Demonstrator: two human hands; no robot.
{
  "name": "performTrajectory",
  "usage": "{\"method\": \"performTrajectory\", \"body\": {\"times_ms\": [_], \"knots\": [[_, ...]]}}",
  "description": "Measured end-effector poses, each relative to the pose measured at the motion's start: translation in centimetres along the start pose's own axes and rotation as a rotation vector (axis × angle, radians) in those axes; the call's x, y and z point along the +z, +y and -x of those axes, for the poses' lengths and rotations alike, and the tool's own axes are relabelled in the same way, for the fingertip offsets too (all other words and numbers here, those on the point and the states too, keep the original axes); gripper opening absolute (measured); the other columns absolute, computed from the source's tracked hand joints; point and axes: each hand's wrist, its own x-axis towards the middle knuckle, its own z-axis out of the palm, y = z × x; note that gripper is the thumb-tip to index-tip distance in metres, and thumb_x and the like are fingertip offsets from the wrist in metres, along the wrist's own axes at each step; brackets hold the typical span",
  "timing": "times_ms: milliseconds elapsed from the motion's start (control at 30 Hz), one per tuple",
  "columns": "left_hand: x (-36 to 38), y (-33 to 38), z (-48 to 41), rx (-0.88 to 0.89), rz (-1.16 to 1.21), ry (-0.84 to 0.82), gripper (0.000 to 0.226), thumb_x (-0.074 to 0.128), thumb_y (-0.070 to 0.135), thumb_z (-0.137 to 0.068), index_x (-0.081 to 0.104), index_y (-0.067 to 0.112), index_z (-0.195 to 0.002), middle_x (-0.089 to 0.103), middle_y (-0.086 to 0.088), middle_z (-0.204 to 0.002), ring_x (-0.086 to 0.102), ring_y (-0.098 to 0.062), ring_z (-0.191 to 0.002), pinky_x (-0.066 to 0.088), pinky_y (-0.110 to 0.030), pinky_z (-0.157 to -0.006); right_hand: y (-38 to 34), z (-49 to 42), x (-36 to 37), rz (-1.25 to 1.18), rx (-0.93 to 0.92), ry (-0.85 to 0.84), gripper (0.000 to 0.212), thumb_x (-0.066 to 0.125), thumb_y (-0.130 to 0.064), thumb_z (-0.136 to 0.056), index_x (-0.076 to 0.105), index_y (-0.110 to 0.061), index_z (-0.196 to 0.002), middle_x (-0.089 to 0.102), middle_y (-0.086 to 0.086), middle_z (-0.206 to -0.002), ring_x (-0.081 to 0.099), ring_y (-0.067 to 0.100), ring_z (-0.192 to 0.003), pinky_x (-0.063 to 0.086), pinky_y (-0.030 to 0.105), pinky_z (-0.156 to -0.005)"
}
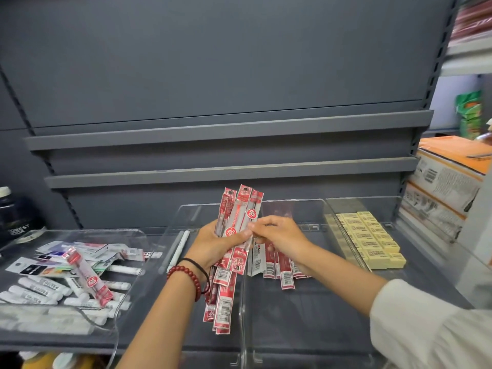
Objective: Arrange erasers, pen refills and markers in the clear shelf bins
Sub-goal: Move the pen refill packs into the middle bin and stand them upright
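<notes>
My left hand [218,243] grips a bundle of red pen refill packets [234,219] that stands almost upright above the shelf. My right hand [279,235] pinches one packet at the right edge of that bundle. Below it, more red refill packets [285,272] lie flat in the middle clear bin [314,209]. Yellow erasers [370,235] fill the right bin in rows. White markers [40,291] and mixed packets lie in the left clear bin [125,235], with one red refill packet [90,278] on top of them. Two grey-white pens [177,249] rest in the bin under my left hand.
Grey shelves [226,169] and a grey back panel rise behind the bins. Stacked orange-and-white cartons [447,187] stand at the right. A dark bottle [13,214] stands at the far left. The bins sit on a grey shelf board [431,267].
</notes>
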Motion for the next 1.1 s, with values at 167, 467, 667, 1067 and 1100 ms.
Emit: {"method": "performTrajectory", "body": {"times_ms": [167, 467, 667, 1067, 1100], "knots": [[0.0, -0.3, -0.3, -0.001, -0.001, 0.008, 0.034, 0.075, 0.031, -0.078, 0.064, 0.018, -0.107, 0.075, -0.006, -0.093, 0.071, -0.020, -0.073, 0.057, -0.037, -0.072, -0.1, -0.3, -0.6, -0.063, 0.048, 0.000, 0.024, 0.062, -0.035, -0.092, 0.067, -0.013, -0.099, 0.073, -0.001, -0.101, 0.066, 0.006, -0.082, 0.046, 0.023, -0.065], [0.1, -0.3, -0.4, -0.064, 0.156, 0.024, 0.028, 0.070, 0.017, -0.084, 0.059, 0.015, -0.110, 0.072, -0.007, -0.102, 0.073, -0.019, -0.077, 0.059, -0.030, -0.056, 0.7, -0.8, -2.3, -0.080, -0.016, 0.228, 0.012, 0.063, -0.023, -0.091, 0.066, -0.016, -0.101, 0.072, -0.003, -0.085, 0.053, 0.006, -0.060, 0.040, 0.019, -0.053], [0.0, -0.1, -0.2, -0.068, 0.168, 0.040, 0.028, 0.070, 0.015, -0.084, 0.057, 0.015, -0.109, 0.070, -0.011, -0.104, 0.072, -0.014, -0.069, 0.059, -0.028, -0.053, 1.1, -1.3, -3.7, 0.005, -0.207, 0.241, 0.020, 0.059, -0.008, -0.094, 0.070, -0.013, -0.109, 0.073, 0.004, -0.095, 0.069, 0.011, -0.083, 0.056, 0.020, -0.070], [0.2, -0.1, -0.1, -0.047, 0.198, 0.067, 0.023, 0.068, 0.018, -0.086, 0.057, 0.018, -0.106, 0.072, -0.007, -0.098, 0.072, -0.015, -0.068, 0.059, -0.028, -0.055, 4.2, -2.4, -3.8, 0.521, -0.157, -0.064, 0.027, 0.070, -0.012, -0.087, 0.065, -0.021, -0.112, 0.066, -0.009, -0.116, 0.061, 0.007, -0.105, 0.045, 0.021, -0.096], [0.2, -0.1, 0.0, -0.042, 0.191, 0.064, 0.021, 0.067, 0.018, -0.086, 0.057, 0.019, -0.105, 0.072, -0.006, -0.096, 0.072, -0.015, -0.068, 0.059, -0.027, -0.055, 4.5, -2.4, -3.8, 0.597, -0.157, -0.092, 0.030, 0.071, -0.014, -0.086, 0.064, -0.022, -0.114, 0.064, -0.010, -0.119, 0.059, 0.007, -0.111, 0.042, 0.022, -0.100]]}}
